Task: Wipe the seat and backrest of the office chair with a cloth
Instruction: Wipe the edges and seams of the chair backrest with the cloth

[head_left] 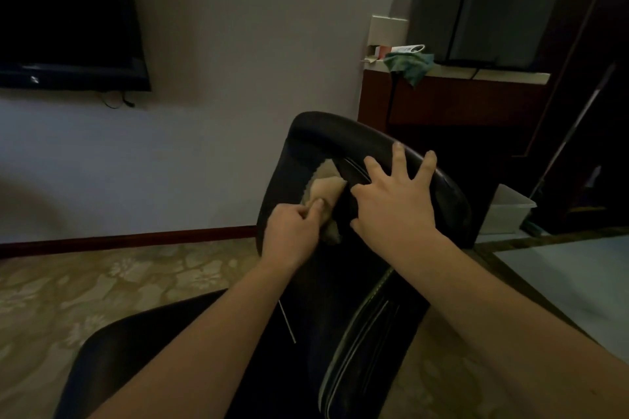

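— What covers the backrest [340, 132]?
— A dark, leather-like skin, smooth, with a faint sheen along the top curve and pale stitched seams down the side. The seat [163, 343] looks the same, only duller.
— And the cloth [325, 192]?
— Soft beige fabric, matt, with one edge cut in a zigzag.
— Around them?
— The wall [238, 44] is flat matt paint. The skirting board [136, 241] is red-brown wood, slightly glossy. The floor [102, 289] is matt and flowered, carpet or vinyl, I can't tell. The television [68, 26] is glossy black. The desk [459, 101] is red-brown wood with a pale top, and the rag [410, 66] on it is crumpled green fabric. The box [510, 210] looks like white plastic.
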Demonstrator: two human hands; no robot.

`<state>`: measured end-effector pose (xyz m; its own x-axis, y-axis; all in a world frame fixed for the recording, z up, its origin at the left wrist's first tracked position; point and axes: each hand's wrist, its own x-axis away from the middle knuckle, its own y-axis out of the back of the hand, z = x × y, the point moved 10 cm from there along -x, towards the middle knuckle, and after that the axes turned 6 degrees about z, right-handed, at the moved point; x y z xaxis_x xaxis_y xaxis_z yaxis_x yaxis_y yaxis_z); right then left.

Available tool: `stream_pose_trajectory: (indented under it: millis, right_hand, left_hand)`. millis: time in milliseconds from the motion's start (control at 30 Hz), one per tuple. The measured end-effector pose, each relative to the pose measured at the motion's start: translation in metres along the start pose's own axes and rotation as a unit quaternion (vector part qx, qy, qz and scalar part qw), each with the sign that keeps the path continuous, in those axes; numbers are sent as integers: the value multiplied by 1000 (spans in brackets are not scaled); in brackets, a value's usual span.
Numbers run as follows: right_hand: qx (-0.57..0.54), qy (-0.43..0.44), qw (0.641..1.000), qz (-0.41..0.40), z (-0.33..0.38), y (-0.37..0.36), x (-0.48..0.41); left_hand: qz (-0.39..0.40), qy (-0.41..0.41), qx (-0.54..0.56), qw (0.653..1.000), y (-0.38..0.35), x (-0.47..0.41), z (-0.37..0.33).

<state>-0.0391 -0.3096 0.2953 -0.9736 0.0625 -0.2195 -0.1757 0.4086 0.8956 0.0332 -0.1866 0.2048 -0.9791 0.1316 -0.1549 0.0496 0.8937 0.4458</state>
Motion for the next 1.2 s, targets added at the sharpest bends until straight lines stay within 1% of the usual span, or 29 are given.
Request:
stream_pose_trajectory:
  millis: [67, 167, 200, 267, 333, 400, 467, 500, 533, 600, 633, 667, 700, 833, 900, 933, 1000, 1067, 1100, 1200]
  right_hand:
    - [10, -1, 1000, 7, -1, -3, 0]
    - [10, -2, 1000, 8, -2, -3, -1]
    - [8, -4, 1000, 8, -2, -2, -1]
    - [-1, -9, 1000, 7, -4, -2, -4]
    - [-9, -12, 1000, 7, -5, -3, -8]
    - [-13, -14, 1000, 7, -6, -5, -12]
    - [-17, -16, 1000, 1, -7, -7, -17]
    - [-19, -17, 1000, -5, -9, -7, -20]
    - [-19, -20, 1000, -13, -10, -7, -22]
    - [-24, -27, 999, -22, -11, -7, -27]
    - [-25, -32, 999, -23, -11, -9, -30]
    - [-24, -36, 999, -17, -12, -12, -34]
    - [-28, -40, 999, -8, -14, -16, -39]
    - [-82, -26, 996, -38, -19, -29, -56]
    - [-105, -16, 993, -52, -18, -28, -61]
    - [-115, -12, 992, -57, -17, -26, -61]
    - [-125, -9, 991, -51, -16, -24, -63]
    - [-133, -8, 990, -35, -15, -25, -66]
    - [-140, -8, 990, -27, -15, -26, -67]
    - [-151, -4, 988, -14, -14, -28, -72]
  left_hand:
    - [22, -16, -37, 999, -14, -3, 1]
    - [10, -41, -63, 997, -14, -8, -1]
    - [2, -46, -61, 997, -12, -12, 0]
    - [-17, -49, -5, 999, -9, -17, 2]
    - [-25, -80, 40, 996, -8, -17, -2]
    - [-27, -128, 19, 991, -9, -18, -11]
    - [-28, -140, -7, 990, -10, -29, -11]
    - [-26, -130, 3, 991, -9, -39, -7]
    - [-33, -116, 36, 992, -4, -50, -3]
    - [-76, -87, 132, 984, 14, -75, 5]
    - [-104, -81, 159, 979, 22, -86, 4]
    - [-121, -80, 168, 975, 24, -96, 1]
    - [-123, -82, 169, 974, 20, -104, -4]
    - [-92, -102, 131, 982, -8, -112, -39]
    - [-52, -114, 140, 982, -14, -110, -44]
    - [-25, -119, 124, 985, -17, -108, -43]
    - [10, -150, 21, 988, -18, -106, -43]
    - [-11, -166, -90, 982, -9, -113, -36]
    - [-26, -158, -122, 980, -4, -119, -31]
    - [-56, -127, -138, 981, 4, -130, -26]
